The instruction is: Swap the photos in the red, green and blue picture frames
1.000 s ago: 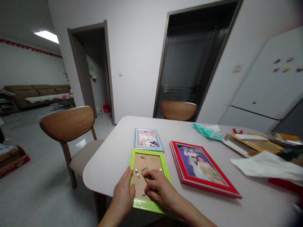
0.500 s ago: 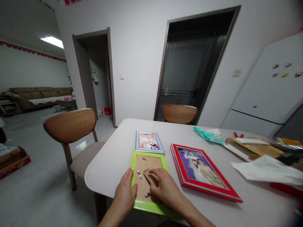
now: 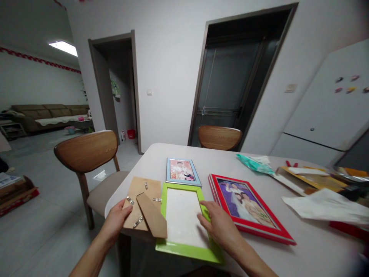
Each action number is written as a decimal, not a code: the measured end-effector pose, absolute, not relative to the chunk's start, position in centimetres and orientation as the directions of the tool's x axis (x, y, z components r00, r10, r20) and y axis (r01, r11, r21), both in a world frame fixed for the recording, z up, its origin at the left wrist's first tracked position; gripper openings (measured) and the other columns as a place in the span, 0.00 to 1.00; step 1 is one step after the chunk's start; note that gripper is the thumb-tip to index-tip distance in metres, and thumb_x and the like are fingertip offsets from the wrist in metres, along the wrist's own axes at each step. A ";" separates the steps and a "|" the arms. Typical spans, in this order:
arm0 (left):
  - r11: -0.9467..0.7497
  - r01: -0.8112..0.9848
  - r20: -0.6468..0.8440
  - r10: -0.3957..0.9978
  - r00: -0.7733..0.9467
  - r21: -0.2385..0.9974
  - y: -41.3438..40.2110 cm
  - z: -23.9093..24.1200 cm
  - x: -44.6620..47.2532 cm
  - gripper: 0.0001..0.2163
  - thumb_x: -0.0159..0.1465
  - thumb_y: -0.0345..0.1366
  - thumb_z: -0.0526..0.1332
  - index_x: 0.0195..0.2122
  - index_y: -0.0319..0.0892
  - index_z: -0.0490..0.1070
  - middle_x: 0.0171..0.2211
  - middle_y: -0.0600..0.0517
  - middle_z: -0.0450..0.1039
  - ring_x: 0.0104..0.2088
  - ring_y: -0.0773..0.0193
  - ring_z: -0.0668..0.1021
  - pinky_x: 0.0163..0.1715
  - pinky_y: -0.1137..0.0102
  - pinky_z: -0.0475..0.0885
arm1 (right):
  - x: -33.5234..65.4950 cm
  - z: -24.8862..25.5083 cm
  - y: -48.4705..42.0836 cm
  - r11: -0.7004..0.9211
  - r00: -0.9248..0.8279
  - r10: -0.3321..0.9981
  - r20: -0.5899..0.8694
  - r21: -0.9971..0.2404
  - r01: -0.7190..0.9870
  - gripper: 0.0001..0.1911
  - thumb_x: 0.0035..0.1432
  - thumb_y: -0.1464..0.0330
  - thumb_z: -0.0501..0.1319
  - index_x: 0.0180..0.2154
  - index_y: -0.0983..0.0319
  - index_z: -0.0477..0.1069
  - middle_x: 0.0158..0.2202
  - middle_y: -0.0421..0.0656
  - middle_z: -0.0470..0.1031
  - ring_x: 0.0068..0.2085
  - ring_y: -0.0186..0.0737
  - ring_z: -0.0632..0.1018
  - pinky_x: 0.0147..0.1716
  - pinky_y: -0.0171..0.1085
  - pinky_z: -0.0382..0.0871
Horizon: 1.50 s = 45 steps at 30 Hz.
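My left hand [image 3: 113,223] grips the left edge of a brown backing board [image 3: 152,188], with its thumb on top. The board carries a fold-out stand leg [image 3: 152,217] and several small metal clips, and it lies left of the light green picture frame [image 3: 184,252], partly over its left side. Inside that frame a plain white sheet [image 3: 184,219] is uncovered. My right hand [image 3: 220,225] is at the frame's right side, thumb and fingers apart; whether the fingertips touch the frame I cannot tell. Just beyond is a light blue frame [image 3: 182,171] with a photo.
To the right, red picture frames [image 3: 253,209] lie stacked, a photo in the top one. Green plastic packaging [image 3: 253,164], a yellow envelope [image 3: 317,179] and a white wrapper [image 3: 325,207] occupy the table's right side. Wooden chairs [image 3: 86,150] stand at the left and far edges.
The backing board has come out of the green frame and moved left with my left hand, exposing the white sheet. My right hand has let go of the stand leg and shifted right.
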<state>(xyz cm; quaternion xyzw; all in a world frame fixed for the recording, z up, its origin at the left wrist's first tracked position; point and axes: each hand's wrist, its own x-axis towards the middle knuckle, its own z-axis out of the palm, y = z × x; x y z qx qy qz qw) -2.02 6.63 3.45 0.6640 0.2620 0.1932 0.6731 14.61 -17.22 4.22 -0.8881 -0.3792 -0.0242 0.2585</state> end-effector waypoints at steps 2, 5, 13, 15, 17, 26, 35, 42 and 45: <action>-0.014 0.145 -0.105 0.623 0.775 0.989 8.1 3.4 -2.7 0.14 0.50 0.37 0.57 0.37 0.38 0.66 0.30 0.49 0.75 0.30 0.57 0.77 0.31 0.67 0.71 | 15.2 3.1 -17.7 -0.659 0.745 0.643 0.179 -0.366 0.657 0.21 0.48 0.67 0.53 0.45 0.69 0.64 0.39 0.53 0.68 0.41 0.46 0.69 0.41 0.40 0.61; -0.138 0.240 -0.088 0.669 0.738 0.961 9.6 3.3 -2.9 0.14 0.48 0.37 0.57 0.36 0.38 0.67 0.30 0.49 0.75 0.32 0.54 0.76 0.34 0.64 0.70 | 15.2 2.4 -17.5 -0.718 0.778 0.618 0.117 -0.321 0.618 0.23 0.48 0.68 0.52 0.47 0.69 0.61 0.37 0.53 0.69 0.38 0.46 0.71 0.39 0.39 0.62; -0.478 0.332 0.180 0.749 0.637 0.813 6.9 3.3 -1.4 0.23 0.47 0.34 0.56 0.46 0.36 0.62 0.49 0.44 0.62 0.52 0.51 0.61 0.53 0.58 0.51 | 15.8 3.3 -16.9 -0.683 0.865 0.491 0.109 -0.569 0.459 0.29 0.41 0.75 0.52 0.50 0.71 0.55 0.39 0.53 0.69 0.39 0.44 0.71 0.39 0.37 0.61; -0.533 0.281 0.214 0.687 0.695 0.798 3.7 3.5 -0.8 0.22 0.49 0.34 0.55 0.46 0.37 0.62 0.48 0.46 0.64 0.50 0.56 0.64 0.51 0.61 0.56 | 15.6 4.1 -16.9 -0.538 0.895 0.445 -0.016 -0.804 0.253 0.31 0.42 0.73 0.51 0.52 0.67 0.51 0.34 0.48 0.70 0.32 0.40 0.72 0.32 0.37 0.64; -0.612 0.159 0.276 0.553 0.786 0.775 0.1 3.7 -0.2 0.21 0.51 0.33 0.54 0.47 0.37 0.62 0.49 0.45 0.63 0.51 0.57 0.64 0.52 0.61 0.56 | 14.9 5.2 -16.8 -0.275 0.861 0.474 -0.184 -0.960 -0.053 0.33 0.43 0.71 0.51 0.54 0.63 0.46 0.28 0.42 0.70 0.24 0.36 0.71 0.24 0.34 0.64; -0.777 -0.212 0.565 0.213 0.797 0.592 -6.7 6.8 1.9 0.23 0.50 0.25 0.52 0.49 0.41 0.59 0.44 0.47 0.67 0.45 0.58 0.68 0.47 0.62 0.63 | 12.8 8.6 -16.1 0.107 0.800 0.583 -0.142 -0.962 -0.250 0.40 0.40 0.68 0.60 0.55 0.58 0.44 0.31 0.38 0.71 0.21 0.30 0.69 0.20 0.31 0.63; -0.514 0.171 0.339 0.745 0.574 0.841 0.3 6.0 -1.8 0.20 0.51 0.33 0.53 0.47 0.39 0.61 0.41 0.48 0.69 0.37 0.58 0.73 0.35 0.67 0.68 | 16.3 4.0 -17.7 -0.625 0.838 0.525 0.145 -0.603 0.496 0.28 0.45 0.69 0.53 0.50 0.72 0.57 0.33 0.50 0.72 0.32 0.41 0.73 0.32 0.37 0.64; -0.460 0.314 0.197 0.770 0.607 0.831 2.2 2.5 -3.2 0.21 0.49 0.35 0.54 0.46 0.39 0.62 0.37 0.49 0.72 0.36 0.56 0.74 0.36 0.66 0.68 | 15.8 2.6 -17.6 -0.696 0.775 0.614 0.150 -0.361 0.621 0.19 0.48 0.71 0.52 0.44 0.70 0.64 0.38 0.54 0.71 0.39 0.44 0.72 0.38 0.38 0.62; -0.547 0.366 0.199 0.719 0.666 0.753 2.3 2.0 -3.2 0.21 0.51 0.35 0.52 0.48 0.38 0.60 0.40 0.46 0.71 0.35 0.56 0.75 0.36 0.65 0.68 | 15.7 2.7 -17.5 -0.710 0.769 0.625 0.136 -0.310 0.632 0.17 0.48 0.72 0.52 0.41 0.70 0.65 0.36 0.53 0.71 0.38 0.44 0.72 0.37 0.38 0.62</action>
